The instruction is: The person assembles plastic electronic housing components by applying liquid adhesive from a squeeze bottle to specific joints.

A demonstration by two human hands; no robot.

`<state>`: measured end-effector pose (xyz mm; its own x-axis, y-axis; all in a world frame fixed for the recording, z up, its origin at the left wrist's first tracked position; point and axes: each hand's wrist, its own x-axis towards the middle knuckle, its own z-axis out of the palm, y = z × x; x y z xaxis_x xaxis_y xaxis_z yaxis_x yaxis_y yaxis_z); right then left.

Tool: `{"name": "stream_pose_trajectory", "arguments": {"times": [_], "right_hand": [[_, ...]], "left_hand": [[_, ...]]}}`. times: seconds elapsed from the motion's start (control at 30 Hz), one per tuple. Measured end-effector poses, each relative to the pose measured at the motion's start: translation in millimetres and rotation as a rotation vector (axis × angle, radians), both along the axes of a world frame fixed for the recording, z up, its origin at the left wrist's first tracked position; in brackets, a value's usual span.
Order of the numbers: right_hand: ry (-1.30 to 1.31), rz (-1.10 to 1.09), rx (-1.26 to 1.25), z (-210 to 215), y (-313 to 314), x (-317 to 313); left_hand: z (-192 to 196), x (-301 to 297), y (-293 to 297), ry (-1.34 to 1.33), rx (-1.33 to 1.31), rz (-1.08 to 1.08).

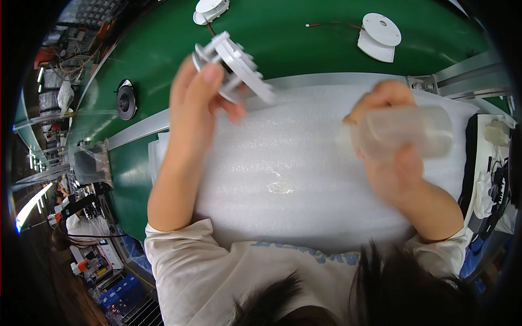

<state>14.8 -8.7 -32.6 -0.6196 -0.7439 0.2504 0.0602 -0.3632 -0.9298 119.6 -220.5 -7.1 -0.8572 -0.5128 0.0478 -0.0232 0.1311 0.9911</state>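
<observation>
My left hand [197, 100] is closed round a white plastic part [237, 61] with a round plate and ridged, toothed edges. It holds the part tilted above the far left of a white foam sheet [283, 163]. Over the right side of the sheet, my right hand [394, 174] grips a translucent plastic bottle [418, 127] lying on its side, its narrow end toward the left. Motion smears the bottle and both hands. Part and bottle are well apart.
Beyond a metal rail [138, 129] runs a green belt [266, 32]. On it lie a white round part with a red wire [380, 32], another white part [209, 10] and a black round speaker [126, 100]. Cables and a white tray [481, 163] stand at the right.
</observation>
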Motion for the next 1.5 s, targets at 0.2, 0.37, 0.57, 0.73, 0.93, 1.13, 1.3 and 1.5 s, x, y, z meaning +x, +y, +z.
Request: {"name": "stream_pose_trajectory", "arguments": {"times": [0.2, 0.37, 0.57, 0.73, 0.93, 1.13, 1.3, 1.5], "right_hand": [[-0.183, 0.096, 0.077, -11.1, -17.4, -17.4], [-0.362, 0.112, 0.054, -7.3, -18.7, -15.3], [-0.317, 0.155, -0.017, -14.2, -16.2, -15.3], [-0.238, 0.162, -0.078, -13.7, -14.4, -15.4], [-0.017, 0.042, -0.055, -11.5, -13.9, -11.8], [0.147, 0.009, -0.297, -7.1, -0.4, 5.8], [0.637, 0.203, -0.364, 18.0, 6.3, -10.2], [0.642, 0.085, -0.165, 35.3, 26.8, 2.1]], "left_hand": [[10.2, -40.3, -84.1, -0.646, -1.067, 0.279], [12.1, -69.4, -96.3, -1.083, -1.118, 0.106], [15.5, -128.3, -117.7, -0.599, -0.916, 0.245], [-10.7, -169.0, -149.1, -0.600, -1.061, 0.042], [-18.8, -174.8, -125.7, -0.170, -0.824, 0.067], [10.5, -70.9, -5.6, 0.298, -0.328, -0.043], [-24.9, 8.1, 17.9, 0.506, -0.760, -0.075], [-35.2, 23.5, 28.2, 0.652, -0.673, -0.396]]}}
